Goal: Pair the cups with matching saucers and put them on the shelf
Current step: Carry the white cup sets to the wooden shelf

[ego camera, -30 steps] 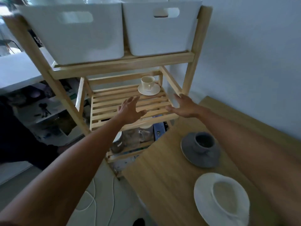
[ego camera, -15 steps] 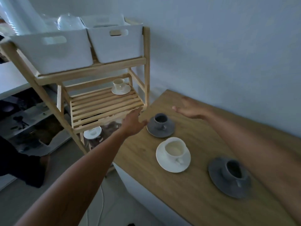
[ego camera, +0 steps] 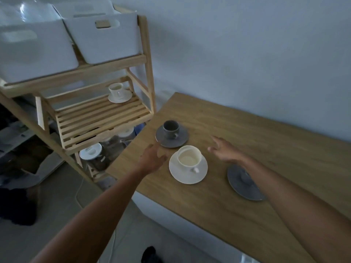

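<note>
We note the shelf (ego camera: 102, 118) bearing one white pair; three pairs sit on the desk (ego camera: 247, 133). Both hands (ego camera: 152, 158) (ego camera: 224, 150) spread empty, flanking the white saucer (ego camera: 188, 169). Judged fragile, slippery: lift by saucer rim.

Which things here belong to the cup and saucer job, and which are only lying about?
Job:
white cup set on table
near grey set
far grey set
white set on shelf
shelf

Lying about:
white bins
jars
</note>
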The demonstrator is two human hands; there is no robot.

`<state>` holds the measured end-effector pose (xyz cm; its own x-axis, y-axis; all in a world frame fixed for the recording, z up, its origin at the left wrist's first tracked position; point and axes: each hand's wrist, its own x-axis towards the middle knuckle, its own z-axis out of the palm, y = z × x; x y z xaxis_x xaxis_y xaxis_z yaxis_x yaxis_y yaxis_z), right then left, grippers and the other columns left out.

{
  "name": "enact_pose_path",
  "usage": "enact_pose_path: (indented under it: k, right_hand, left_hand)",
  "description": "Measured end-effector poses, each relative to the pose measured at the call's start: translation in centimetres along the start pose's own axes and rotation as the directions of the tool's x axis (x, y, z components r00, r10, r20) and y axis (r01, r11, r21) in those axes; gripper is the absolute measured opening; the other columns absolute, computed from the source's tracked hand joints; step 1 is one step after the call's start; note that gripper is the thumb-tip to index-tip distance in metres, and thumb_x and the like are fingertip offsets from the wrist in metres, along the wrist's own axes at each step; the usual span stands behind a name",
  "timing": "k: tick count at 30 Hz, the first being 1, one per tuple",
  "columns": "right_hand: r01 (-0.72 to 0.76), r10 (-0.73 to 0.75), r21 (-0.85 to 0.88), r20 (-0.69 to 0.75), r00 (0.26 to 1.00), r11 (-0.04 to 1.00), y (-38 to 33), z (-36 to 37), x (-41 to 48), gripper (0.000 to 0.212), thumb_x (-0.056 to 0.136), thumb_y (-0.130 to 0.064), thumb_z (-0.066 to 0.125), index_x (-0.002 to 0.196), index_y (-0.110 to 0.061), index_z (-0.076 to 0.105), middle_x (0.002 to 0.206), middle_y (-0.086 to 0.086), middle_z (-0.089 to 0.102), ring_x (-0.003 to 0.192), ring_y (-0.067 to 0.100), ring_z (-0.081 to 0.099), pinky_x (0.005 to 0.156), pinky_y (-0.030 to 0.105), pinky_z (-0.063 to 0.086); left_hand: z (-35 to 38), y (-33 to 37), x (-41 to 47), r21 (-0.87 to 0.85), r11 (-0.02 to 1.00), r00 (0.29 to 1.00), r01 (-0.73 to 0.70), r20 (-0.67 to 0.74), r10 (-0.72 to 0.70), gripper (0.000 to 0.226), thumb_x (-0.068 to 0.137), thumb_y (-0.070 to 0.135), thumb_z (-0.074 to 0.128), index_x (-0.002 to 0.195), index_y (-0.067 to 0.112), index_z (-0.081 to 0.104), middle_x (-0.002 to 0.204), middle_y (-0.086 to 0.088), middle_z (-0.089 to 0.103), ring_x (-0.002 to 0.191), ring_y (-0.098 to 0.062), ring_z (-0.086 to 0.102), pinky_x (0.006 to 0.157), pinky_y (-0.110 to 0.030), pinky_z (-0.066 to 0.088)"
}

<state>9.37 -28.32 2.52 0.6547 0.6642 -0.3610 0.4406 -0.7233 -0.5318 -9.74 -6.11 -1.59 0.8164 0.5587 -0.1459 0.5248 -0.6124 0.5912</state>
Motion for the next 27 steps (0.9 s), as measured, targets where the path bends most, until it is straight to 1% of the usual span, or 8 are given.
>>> enact_pose_path:
  k: [5, 7, 9, 14, 20, 22, 24, 27]
  right_hand:
    - [-0.039, 0.042, -0.042, 0.056, 0.998, 0.998, 0.5, 3.3, -0.3, 0.071, 0.095, -0.034, 0.058, 0.154, -0.017, 0.023, 0.142, 0.014, 0.046, 0.126, 0.029, 0.048, 0.098, 0.036, 0.041]
    - [-0.019, 0.021, -0.058, 0.042, 0.999, 0.998, 0.6, 4.3, -0.4, 0.062, 0.092, -0.033, 0.063, 0.145, -0.014, 0.039, 0.126, 0.012, 0.057, 0.107, 0.024, 0.055, 0.081, 0.031, 0.041]
    - [0.003, -0.002, -0.067, 0.004, 1.000, 0.998, 0.7, 5.1, -0.3, 0.044, 0.089, -0.032, 0.067, 0.127, -0.013, 0.054, 0.120, 0.011, 0.062, 0.105, 0.026, 0.058, 0.075, 0.027, 0.035]
    - [0.040, -0.040, -0.017, -0.005, 0.999, 0.999, 1.2, 6.3, -0.7, 0.067, 0.085, -0.030, 0.072, 0.145, -0.020, 0.043, 0.134, 0.008, 0.060, 0.121, 0.028, 0.055, 0.092, 0.031, 0.043]
    - [0.061, -0.059, 0.049, -0.041, 0.997, 0.997, 1.7, 6.8, -0.3, 0.065, 0.084, -0.029, 0.074, 0.143, -0.027, 0.046, 0.131, 0.003, 0.063, 0.119, 0.026, 0.058, 0.094, 0.034, 0.047]
    - [0.042, -0.035, 0.144, -0.052, 0.998, 0.989, 1.9, 6.9, -0.4, 0.067, 0.084, -0.026, 0.074, 0.144, -0.028, 0.045, 0.125, 0.002, 0.066, 0.104, 0.023, 0.066, 0.080, 0.033, 0.054]
    - [0.009, 0.001, 0.261, -0.039, 0.999, 0.965, 2.0, 7.1, -0.5, 0.072, 0.085, -0.021, 0.074, 0.148, -0.027, 0.039, 0.115, 0.003, 0.067, 0.076, 0.015, 0.067, 0.055, 0.025, 0.053]
    - [-0.023, 0.027, 0.386, -0.006, 1.000, 0.922, 2.2, 6.9, -0.5, 0.074, 0.086, -0.019, 0.073, 0.149, -0.027, 0.035, 0.115, 0.002, 0.064, 0.082, 0.016, 0.065, 0.050, 0.022, 0.050]
  left_hand:
    - [2.5, -0.8, -0.9, -0.020, 0.996, 0.988, 0.084, 0.131, -0.081, 0.070, 0.088, 0.046, 0.059, 0.148, 0.028, 0.027, 0.139, -0.010, 0.047, 0.124, -0.033, 0.049, 0.102, -0.049, 0.044]
    - [3.5, -0.8, -1.3, -0.001, 0.995, 0.981, 0.097, 0.169, -0.095, 0.068, 0.088, 0.048, 0.054, 0.147, 0.030, 0.026, 0.145, -0.011, 0.043, 0.131, -0.034, 0.042, 0.105, -0.050, 0.038]
    - [4.1, -0.8, -1.7, -0.022, 0.998, 0.982, 0.061, 0.182, -0.056, 0.062, 0.086, 0.047, 0.053, 0.142, 0.032, 0.031, 0.142, -0.009, 0.047, 0.132, -0.033, 0.040, 0.103, -0.050, 0.036]
    - [5.1, -0.1, -2.2, -0.059, 0.998, 0.985, 0.003, 0.174, 0.007, 0.063, 0.082, 0.047, 0.059, 0.139, 0.036, 0.035, 0.130, -0.005, 0.056, 0.119, -0.030, 0.050, 0.099, -0.046, 0.042]
    - [5.8, 0.5, -1.9, -0.125, 0.991, 0.988, 0.041, 0.155, -0.022, 0.066, 0.085, 0.037, 0.063, 0.144, 0.029, 0.035, 0.135, -0.008, 0.051, 0.124, -0.030, 0.048, 0.104, -0.046, 0.041]
    - [5.7, 0.7, -1.8, -0.151, 0.987, 0.989, 0.050, 0.149, -0.028, 0.064, 0.086, 0.033, 0.064, 0.144, 0.028, 0.036, 0.137, -0.008, 0.051, 0.125, -0.029, 0.047, 0.103, -0.043, 0.041]
    - [5.5, 0.9, -1.9, -0.197, 0.980, 0.991, 0.035, 0.131, -0.009, 0.062, 0.086, 0.028, 0.065, 0.142, 0.027, 0.039, 0.136, -0.006, 0.053, 0.124, -0.026, 0.049, 0.102, -0.041, 0.043]
    - [4.9, 1.2, -2.2, -0.314, 0.949, 0.992, 0.015, 0.126, 0.027, 0.058, 0.087, 0.024, 0.065, 0.139, 0.031, 0.042, 0.134, 0.001, 0.056, 0.121, -0.019, 0.051, 0.101, -0.039, 0.045]
